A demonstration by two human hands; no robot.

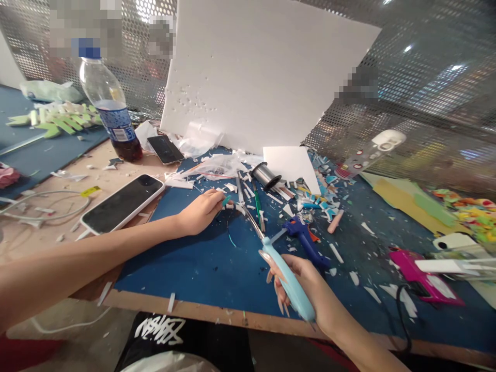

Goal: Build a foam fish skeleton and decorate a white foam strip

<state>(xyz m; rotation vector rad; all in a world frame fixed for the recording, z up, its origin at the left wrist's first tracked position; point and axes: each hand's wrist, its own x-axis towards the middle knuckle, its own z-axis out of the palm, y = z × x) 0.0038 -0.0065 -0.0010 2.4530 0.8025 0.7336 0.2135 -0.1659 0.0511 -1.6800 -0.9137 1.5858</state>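
Over the blue mat (182,266), the right hand (308,276) is gripping a light-blue-handled tool (289,283), likely stiff and best held by its handle, while farther left the left hand (202,211) is pinching a teal piece (226,200), probably light.

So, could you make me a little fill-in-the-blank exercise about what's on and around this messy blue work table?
1. The right hand grips a slim metal-shafted tool by its light ____ plastic handle.
2. In this view, the clear plastic bottle stands to the ____ of the large white board.
3. The black-ended spool of grey wire lies on its ____, not upright.
4. The rectangular phone in a white case lies with its black screen facing ____.

Missing words: blue; left; side; up.
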